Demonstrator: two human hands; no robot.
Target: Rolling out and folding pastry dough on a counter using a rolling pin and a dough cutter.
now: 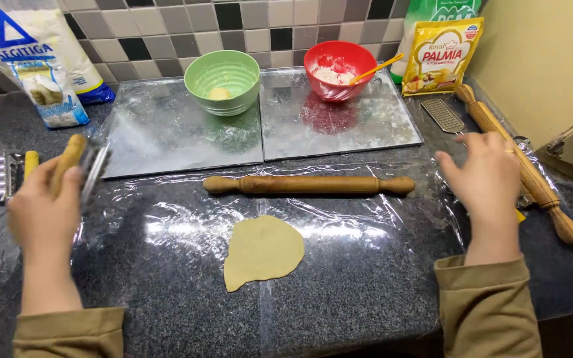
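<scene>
Dough sheet (262, 251) lies flat (below the rolling pin (308, 185)); left hand (42, 211) grips a wooden-handled tool (74, 161), right hand (484, 179) hovers spread.

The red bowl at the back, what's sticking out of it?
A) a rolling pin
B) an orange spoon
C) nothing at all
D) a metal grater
B: the red bowl holds white flour, and an orange spoon leans out over its right rim, while the rolling pin lies on the counter in front and the grater lies to the right.

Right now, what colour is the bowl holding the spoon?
Red, with an orange spoon; seen in the head view.
</scene>
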